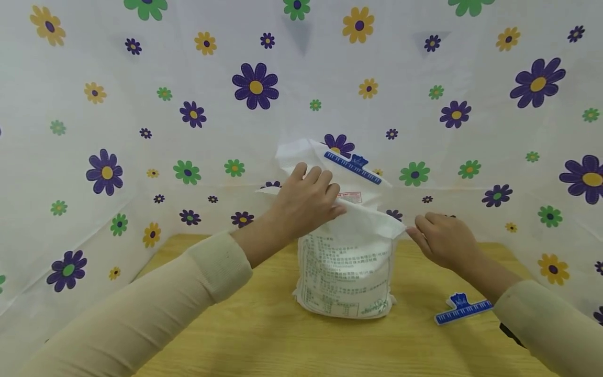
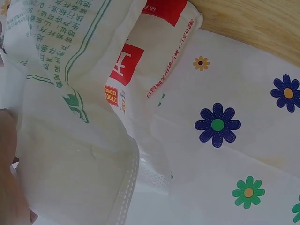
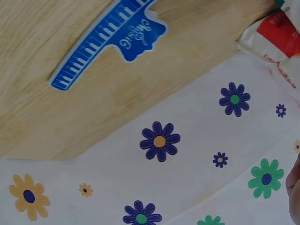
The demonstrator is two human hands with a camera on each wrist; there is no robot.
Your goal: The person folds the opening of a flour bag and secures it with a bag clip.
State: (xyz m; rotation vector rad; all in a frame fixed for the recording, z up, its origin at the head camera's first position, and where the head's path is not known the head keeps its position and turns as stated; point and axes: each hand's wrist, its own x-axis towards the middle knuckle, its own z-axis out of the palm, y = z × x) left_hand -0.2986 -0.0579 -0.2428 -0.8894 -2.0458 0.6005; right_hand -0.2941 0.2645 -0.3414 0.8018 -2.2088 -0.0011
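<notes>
A white bag (image 1: 348, 272) with green print stands upright on the table. My left hand (image 1: 308, 193) grips its top edge near the middle, fingers curled over, thumb in front. The thumb and curled fingers of my right hand (image 1: 443, 238) pinch the right top corner, and the edge is drawn out sideways between both hands. Right behind stands a second white bag (image 1: 301, 152), its slanted top held by a blue piano-key clip (image 1: 353, 167). Red panels on a white bag (image 2: 126, 65) show in the left wrist view. The front bag hides the rear one's lower part.
Another blue piano-key clip (image 1: 461, 309) lies on the wooden table (image 1: 226, 324), beside my right sleeve. A white flower-print sheet (image 1: 301, 68) hangs at the back and both sides. A dark object (image 1: 511, 334) shows beneath the right cuff.
</notes>
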